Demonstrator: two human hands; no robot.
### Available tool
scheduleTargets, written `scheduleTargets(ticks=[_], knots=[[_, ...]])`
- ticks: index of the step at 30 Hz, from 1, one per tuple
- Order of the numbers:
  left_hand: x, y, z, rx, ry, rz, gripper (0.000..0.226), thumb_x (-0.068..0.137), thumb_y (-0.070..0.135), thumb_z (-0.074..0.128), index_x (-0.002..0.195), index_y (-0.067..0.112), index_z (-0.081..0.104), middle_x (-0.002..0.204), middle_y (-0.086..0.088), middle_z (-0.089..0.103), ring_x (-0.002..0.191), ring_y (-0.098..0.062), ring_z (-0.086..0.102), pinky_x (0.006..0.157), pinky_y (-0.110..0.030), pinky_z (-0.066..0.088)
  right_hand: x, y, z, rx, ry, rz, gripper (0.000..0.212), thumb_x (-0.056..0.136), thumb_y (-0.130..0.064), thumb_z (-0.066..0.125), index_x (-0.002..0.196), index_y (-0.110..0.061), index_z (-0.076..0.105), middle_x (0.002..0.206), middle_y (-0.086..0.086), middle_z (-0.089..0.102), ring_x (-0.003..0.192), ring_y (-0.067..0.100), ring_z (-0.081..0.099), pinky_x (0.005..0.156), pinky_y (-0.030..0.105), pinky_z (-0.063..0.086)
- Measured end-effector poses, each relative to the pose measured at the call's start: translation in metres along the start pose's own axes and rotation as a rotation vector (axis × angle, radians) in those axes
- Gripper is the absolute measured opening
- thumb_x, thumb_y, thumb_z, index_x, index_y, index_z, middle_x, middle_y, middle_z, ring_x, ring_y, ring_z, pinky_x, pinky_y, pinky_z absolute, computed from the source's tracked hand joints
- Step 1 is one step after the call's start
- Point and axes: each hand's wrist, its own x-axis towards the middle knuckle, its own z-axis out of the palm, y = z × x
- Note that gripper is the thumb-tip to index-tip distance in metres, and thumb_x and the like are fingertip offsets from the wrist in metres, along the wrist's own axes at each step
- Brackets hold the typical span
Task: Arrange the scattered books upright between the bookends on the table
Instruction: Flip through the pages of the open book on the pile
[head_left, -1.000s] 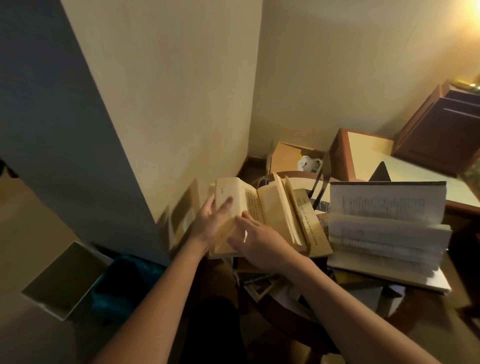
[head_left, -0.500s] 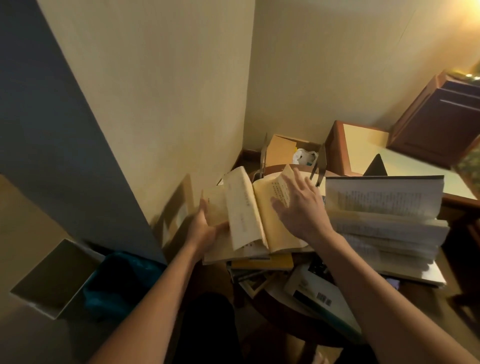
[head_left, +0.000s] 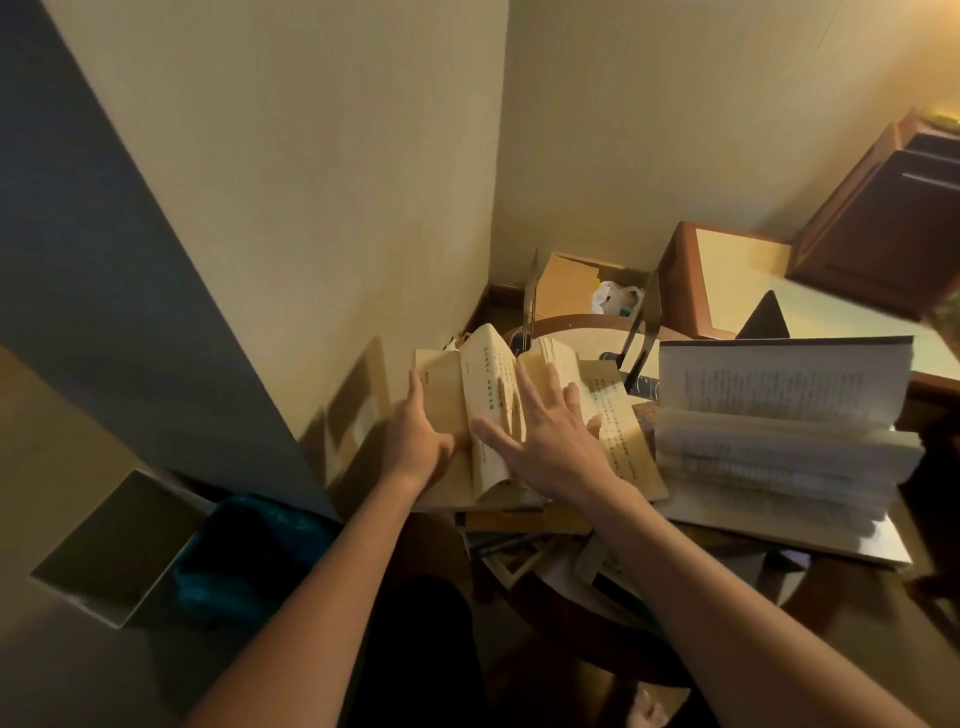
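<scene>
Round wooden table (head_left: 582, 318), pretty cluttered; two metal bookends (head_left: 643, 325) upright near the far rim; messy pile (head_left: 519, 551) of books up front, yellowed book (head_left: 623, 441) open on top; bigger book (head_left: 779, 452) fanned open just right of it.

Open yellowed book (head_left: 488, 395) on table (head_left: 571, 320)
</scene>
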Motion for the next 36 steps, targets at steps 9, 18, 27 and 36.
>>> scheduleTargets(ticks=[9,18,27,36], knots=[[-0.005,-0.005,0.005,0.047,-0.043,-0.038,0.098,0.090,0.036,0.073,0.161,0.028,0.006,0.136,-0.003,0.043,0.122,-0.021,0.047,0.098,-0.041,0.050,0.008,0.025,-0.007,0.152,0.042,0.063,0.089,0.095,-0.034,0.050,0.149,-0.057,-0.016,0.168,-0.003,-0.006,0.151,0.040,0.014,0.104,0.066,0.043],[-0.003,0.001,0.039,0.653,-0.104,0.364,0.057,0.109,0.037,0.017,0.161,0.018,0.006,0.169,0.000,0.003,0.156,-0.020,-0.003,0.123,-0.051,-0.004,0.003,0.059,0.006,0.076,-0.052,0.157,0.086,0.100,-0.012,0.049,0.154,-0.051,-0.006,0.165,0.007,-0.012,0.143,0.041,0.030,0.112,0.059,0.037],[0.002,0.012,0.045,0.748,-0.117,0.303,0.060,0.108,0.040,0.013,0.160,0.012,0.001,0.169,-0.005,0.002,0.156,-0.020,-0.004,0.125,-0.051,-0.003,0.011,0.058,0.032,0.109,0.028,0.292,0.070,0.100,-0.031,0.053,0.156,-0.046,0.014,0.162,-0.006,-0.007,0.149,0.027,0.005,0.117,0.039,0.016],[-0.076,0.014,0.037,0.849,-0.153,0.307,0.061,0.107,0.037,0.016,0.160,0.009,0.000,0.168,-0.009,0.003,0.156,-0.022,-0.002,0.126,-0.048,-0.002,0.002,0.061,0.026,0.004,0.046,0.097,0.064,0.101,-0.021,0.035,0.160,-0.032,0.013,0.163,0.020,0.008,0.147,0.048,0.015,0.116,0.059,0.024]])
